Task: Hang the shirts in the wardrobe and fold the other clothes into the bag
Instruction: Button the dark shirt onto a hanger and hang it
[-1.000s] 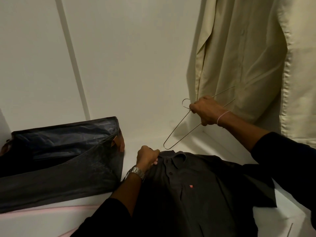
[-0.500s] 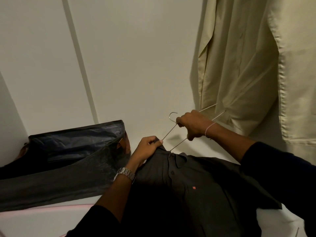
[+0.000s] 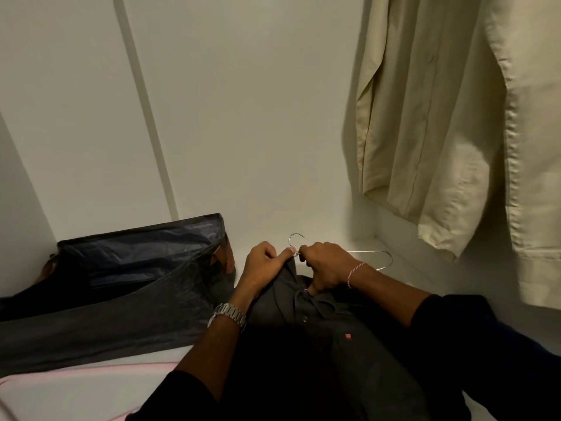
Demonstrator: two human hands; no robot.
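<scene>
A dark grey button shirt (image 3: 328, 338) with a small red chest logo lies on the white wardrobe floor, collar away from me. My left hand (image 3: 263, 265) pinches the collar's left side and holds it up. My right hand (image 3: 326, 265) grips a thin wire hanger (image 3: 383, 259) near its neck, right at the collar. The hook stands up between my two hands. The hanger's right arm sticks out to the right; its left part is hidden in the shirt. A dark open bag (image 3: 121, 278) lies to the left.
A cream shirt (image 3: 449, 117) hangs at the upper right, close above the working spot. White wardrobe walls (image 3: 243, 117) close in behind and to the left. A pale pink cloth (image 3: 91, 378) lies at the lower left, in front of the bag.
My right hand has brought the hanger down from mid-air to the shirt collar. My left hand has lifted the collar toward it, and the two hands now meet at the hook.
</scene>
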